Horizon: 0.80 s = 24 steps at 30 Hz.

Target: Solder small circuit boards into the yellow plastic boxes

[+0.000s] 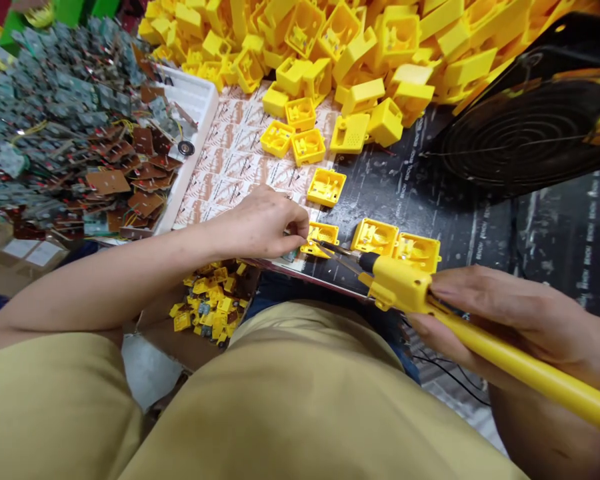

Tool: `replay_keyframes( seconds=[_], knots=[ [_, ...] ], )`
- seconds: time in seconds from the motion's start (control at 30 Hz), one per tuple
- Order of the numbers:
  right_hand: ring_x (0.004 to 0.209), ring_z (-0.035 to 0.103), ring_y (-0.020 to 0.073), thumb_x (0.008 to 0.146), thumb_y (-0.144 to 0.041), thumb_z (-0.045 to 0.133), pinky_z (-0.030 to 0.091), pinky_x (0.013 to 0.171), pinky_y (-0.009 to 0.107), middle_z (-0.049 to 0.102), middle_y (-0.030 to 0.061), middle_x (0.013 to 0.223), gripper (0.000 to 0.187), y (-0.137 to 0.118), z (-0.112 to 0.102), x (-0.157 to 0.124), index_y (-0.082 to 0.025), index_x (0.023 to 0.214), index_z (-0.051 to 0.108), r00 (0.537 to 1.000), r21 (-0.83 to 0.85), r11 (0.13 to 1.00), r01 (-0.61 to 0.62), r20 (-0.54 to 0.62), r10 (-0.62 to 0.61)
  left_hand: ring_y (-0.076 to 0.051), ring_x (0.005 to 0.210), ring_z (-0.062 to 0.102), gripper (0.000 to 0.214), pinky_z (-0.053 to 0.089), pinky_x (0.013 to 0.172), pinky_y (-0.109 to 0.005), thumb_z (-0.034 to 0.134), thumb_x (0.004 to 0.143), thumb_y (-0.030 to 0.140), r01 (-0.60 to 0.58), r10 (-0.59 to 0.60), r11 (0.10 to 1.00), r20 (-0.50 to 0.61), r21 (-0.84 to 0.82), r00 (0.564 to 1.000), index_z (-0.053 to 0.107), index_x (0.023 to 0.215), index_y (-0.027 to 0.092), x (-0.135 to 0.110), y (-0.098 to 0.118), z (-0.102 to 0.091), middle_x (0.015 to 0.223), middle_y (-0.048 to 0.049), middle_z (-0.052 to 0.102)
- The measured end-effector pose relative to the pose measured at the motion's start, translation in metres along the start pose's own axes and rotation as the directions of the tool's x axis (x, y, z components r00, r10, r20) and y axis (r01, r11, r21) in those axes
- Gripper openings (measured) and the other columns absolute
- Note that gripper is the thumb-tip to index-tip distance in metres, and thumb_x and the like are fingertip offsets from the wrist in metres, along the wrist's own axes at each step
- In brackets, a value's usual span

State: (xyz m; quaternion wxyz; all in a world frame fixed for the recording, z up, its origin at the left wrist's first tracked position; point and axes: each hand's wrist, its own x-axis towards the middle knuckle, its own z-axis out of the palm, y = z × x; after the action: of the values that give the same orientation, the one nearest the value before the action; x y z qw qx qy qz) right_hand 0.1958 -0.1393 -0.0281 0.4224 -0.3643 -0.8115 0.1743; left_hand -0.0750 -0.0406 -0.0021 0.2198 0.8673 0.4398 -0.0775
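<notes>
The bench carries a heap of yellow plastic housings at the back, a white tray piled with circuit boards at left, and a black fan at right. The right hand grips a yellow-handled soldering iron, tip pointing left. The left hand has thumb and forefinger bent together at the left side of 1 open housing near the bench's front edge; whether they pinch anything, I cannot tell. 2 more open housings stand to its right and 1 behind. The step looks like soldering inside that housing, the metal tip being at it; the next move calls for a steady iron, clear of plastic walls and fingertips.
</notes>
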Motion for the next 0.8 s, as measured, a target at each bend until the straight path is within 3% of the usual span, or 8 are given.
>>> replay_keyframes(
  seconds=[0.1, 0.27, 0.4, 0.57, 0.8],
  knots=[
    [0.066, 0.068, 0.011, 0.095, -0.026, 0.067, 0.059, 0.059, 0.022, 0.068, 0.0029, 0.077, 0.007, 0.015, -0.004, 0.0, -0.024, 0.101, 0.063, 0.992, 0.028, 0.993, 0.116, 0.05, -0.117, -0.017, 0.079, 0.068, 0.015, 0.044, 0.085, -0.032, 0.062, 0.083, 0.02, -0.018, 0.016, 0.998, 0.02, 0.06, 1.0, 0.077, 0.082, 0.021, 0.002, 0.003, -0.002, 0.081, 0.0003, 0.077],
    [0.066, 0.067, 0.011, 0.098, -0.028, 0.063, 0.058, 0.058, 0.024, 0.069, 0.0025, 0.077, 0.004, 0.015, -0.004, 0.0, -0.025, 0.098, 0.062, 0.995, -0.017, 0.996, 0.087, 0.057, -0.086, -0.017, 0.078, 0.066, 0.016, 0.041, 0.078, -0.03, 0.062, 0.083, 0.02, -0.062, 0.05, 0.983, 0.074, 0.171, 0.996, 0.078, 0.085, 0.023, 0.007, 0.009, -0.007, 0.078, 0.0005, 0.075],
    [0.064, 0.068, 0.0104, 0.094, -0.024, 0.068, 0.059, 0.059, 0.024, 0.069, 0.0003, 0.074, 0.007, 0.008, -0.003, 0.011, -0.024, 0.093, 0.061, 0.984, -0.021, 0.986, 0.164, 0.078, -0.162, -0.018, 0.075, 0.064, 0.017, 0.04, 0.074, -0.031, 0.061, 0.084, 0.021, -0.075, 0.051, 0.956, 0.092, 0.284, 0.994, 0.078, 0.082, 0.022, 0.01, 0.016, -0.01, 0.074, -0.0018, 0.072],
    [0.064, 0.069, 0.0106, 0.085, -0.014, 0.077, 0.061, 0.062, 0.023, 0.072, 0.0007, 0.074, 0.019, 0.003, -0.008, 0.028, -0.021, 0.088, 0.061, 0.945, -0.068, 0.95, 0.304, 0.151, -0.291, -0.018, 0.074, 0.062, 0.019, 0.043, 0.078, -0.032, 0.057, 0.082, 0.016, -0.178, 0.165, 0.901, 0.067, 0.396, 0.984, 0.074, 0.076, 0.02, 0.01, 0.02, -0.009, 0.074, -0.0026, 0.073],
    [0.072, 0.069, 0.0112, 0.089, -0.022, 0.075, 0.06, 0.068, 0.025, 0.07, 0.0006, 0.079, 0.014, 0.008, -0.029, 0.01, -0.024, 0.098, 0.064, 0.978, -0.097, 0.984, 0.147, 0.162, -0.131, -0.02, 0.078, 0.064, 0.021, 0.04, 0.072, -0.032, 0.055, 0.084, 0.016, -0.196, 0.165, 0.89, 0.109, 0.412, 0.98, 0.073, 0.075, 0.019, 0.011, 0.02, -0.01, 0.08, -0.0051, 0.076]
  ],
)
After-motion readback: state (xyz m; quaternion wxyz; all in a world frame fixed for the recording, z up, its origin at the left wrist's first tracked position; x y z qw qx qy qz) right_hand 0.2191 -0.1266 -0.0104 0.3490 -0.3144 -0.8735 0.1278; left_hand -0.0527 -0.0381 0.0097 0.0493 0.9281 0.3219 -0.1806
